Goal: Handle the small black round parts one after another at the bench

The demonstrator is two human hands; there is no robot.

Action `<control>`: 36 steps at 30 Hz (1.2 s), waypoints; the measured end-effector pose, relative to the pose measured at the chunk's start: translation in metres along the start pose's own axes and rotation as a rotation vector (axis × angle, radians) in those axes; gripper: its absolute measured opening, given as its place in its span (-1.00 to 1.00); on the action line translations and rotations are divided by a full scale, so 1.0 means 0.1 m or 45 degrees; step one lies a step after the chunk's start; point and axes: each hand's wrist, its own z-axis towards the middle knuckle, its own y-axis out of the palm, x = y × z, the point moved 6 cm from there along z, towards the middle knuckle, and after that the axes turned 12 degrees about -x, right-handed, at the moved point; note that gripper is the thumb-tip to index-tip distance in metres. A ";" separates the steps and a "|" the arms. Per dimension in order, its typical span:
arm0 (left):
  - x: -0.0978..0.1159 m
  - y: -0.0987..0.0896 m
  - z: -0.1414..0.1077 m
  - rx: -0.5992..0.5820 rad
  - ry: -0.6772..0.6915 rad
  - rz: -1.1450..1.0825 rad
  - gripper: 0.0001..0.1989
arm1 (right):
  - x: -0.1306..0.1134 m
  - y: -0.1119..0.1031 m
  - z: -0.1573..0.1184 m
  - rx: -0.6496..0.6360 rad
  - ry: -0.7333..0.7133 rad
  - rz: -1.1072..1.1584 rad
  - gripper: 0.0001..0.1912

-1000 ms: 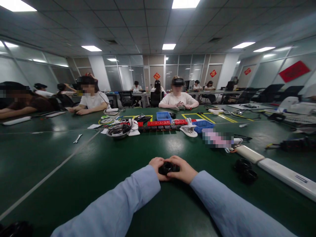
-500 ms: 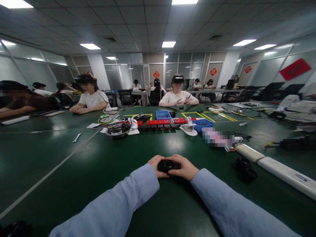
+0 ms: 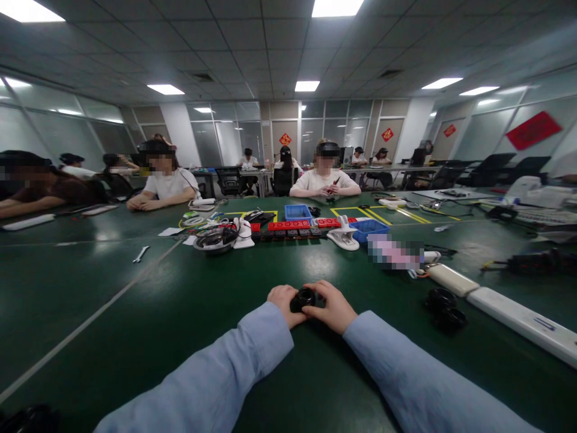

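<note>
1 glossy black rounded part w/ a circular opening [image 3: 301, 301] sits btwn both hands, mid-table, near side; can't tell if it touches the green tabletop [image 3: 157, 294]. L hand [image 3: 282, 302] is clamped on its L side; R hand [image 3: 333, 305], thumb + fingers, grips its R side. 2 light-blue fabric sleeves [image 3: 202, 373] cover the arms. To the R, 2 glossy black rounded pieces [image 3: 440, 299] lie close together, beside 1 long white flat-topped bar [image 3: 518, 319]. Further back: 2 blue plastic bins [image 3: 370, 230], 2 white plastic clip-shaped stands [image 3: 344, 236], 1 round metal bowl [image 3: 214, 245]. Far L: 1 silver metal wrench [image 3: 141, 254].
</note>
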 end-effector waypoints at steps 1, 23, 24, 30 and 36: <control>-0.01 0.01 0.00 -0.002 0.024 -0.022 -0.57 | 0.00 0.00 0.00 -0.025 -0.005 0.009 -0.54; -0.03 0.03 0.01 -0.073 0.158 0.006 -0.37 | -0.04 0.05 0.00 -0.188 -0.117 0.100 -0.51; -0.02 0.02 0.00 -0.057 0.136 0.027 -0.39 | -0.04 0.05 0.00 -0.168 -0.117 0.091 -0.51; -0.05 0.04 0.02 -0.007 0.083 0.050 -0.50 | -0.04 0.04 -0.01 -0.089 -0.111 0.033 -0.53; -0.09 0.06 0.05 -0.016 0.149 -0.046 -0.55 | -0.02 0.05 -0.01 -0.070 -0.065 0.007 -0.47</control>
